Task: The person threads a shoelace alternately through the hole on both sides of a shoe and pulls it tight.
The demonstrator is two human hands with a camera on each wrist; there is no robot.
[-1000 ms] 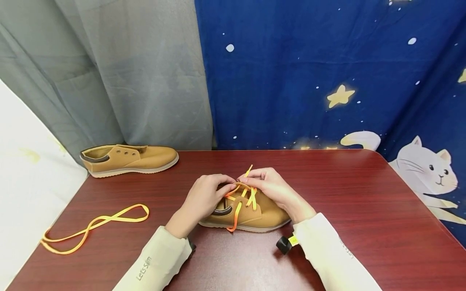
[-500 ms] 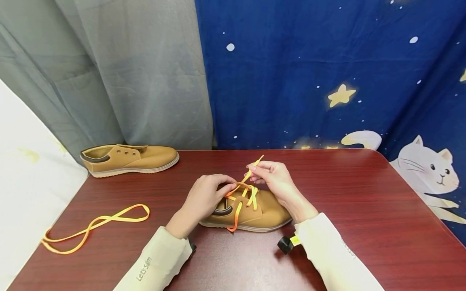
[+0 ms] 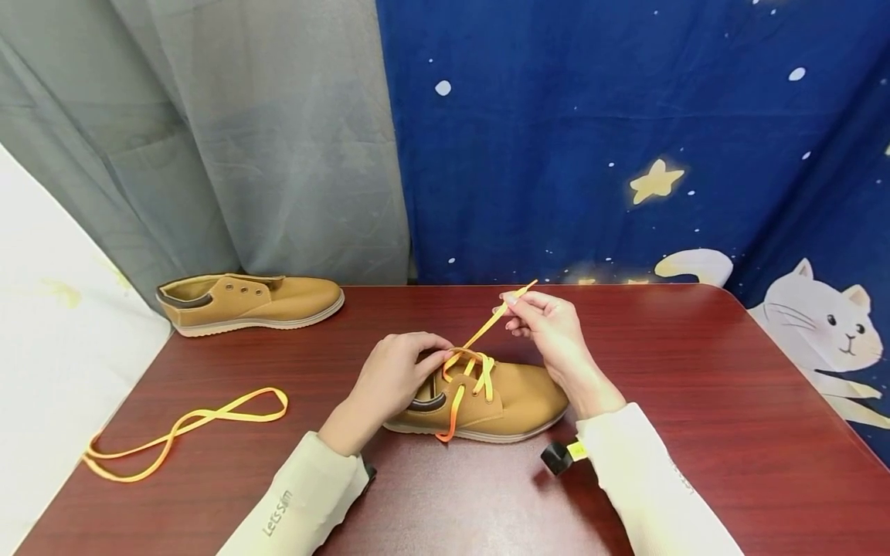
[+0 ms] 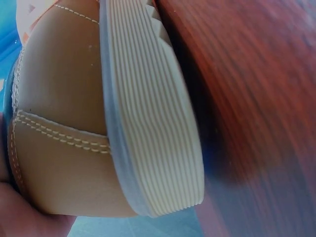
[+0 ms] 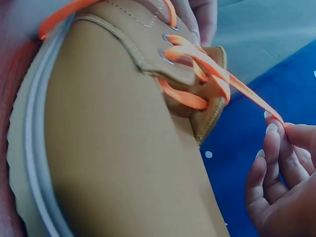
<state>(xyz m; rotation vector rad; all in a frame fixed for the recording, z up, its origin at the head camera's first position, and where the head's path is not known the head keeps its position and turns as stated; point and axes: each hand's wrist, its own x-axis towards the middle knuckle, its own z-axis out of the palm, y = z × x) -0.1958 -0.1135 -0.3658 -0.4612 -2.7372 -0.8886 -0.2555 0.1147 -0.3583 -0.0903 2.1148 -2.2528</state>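
Note:
A tan shoe (image 3: 528, 394) with a pale ribbed sole stands on the table, toe to the right. Yellow-orange shoelace (image 3: 487, 328) crosses its eyelets. At the collar, my left hand (image 3: 396, 378) pinches the far eyelet flap between thumb and fingers. Beyond the shoe, my right hand (image 3: 556, 332) pinches the lace near its tip, and the stretch down to the eyelets is drawn fairly straight. The right wrist view has this hand (image 5: 289, 182) holding the lace (image 5: 252, 96) off the shoe. The shoe's heel side (image 4: 64, 89) fills the left wrist view.
A second tan shoe (image 3: 257, 305), its eyelets unlaced, stands at the table's back left. A loose yellow lace (image 3: 202, 417) lies looped at the left edge. Grey and blue curtains (image 3: 521, 139) hang behind the dark red table (image 3: 695, 371).
My right hand has moved up and to the right, away from the eyelets, pulling a longer length of lace through. My left hand stays in place on the shoe.

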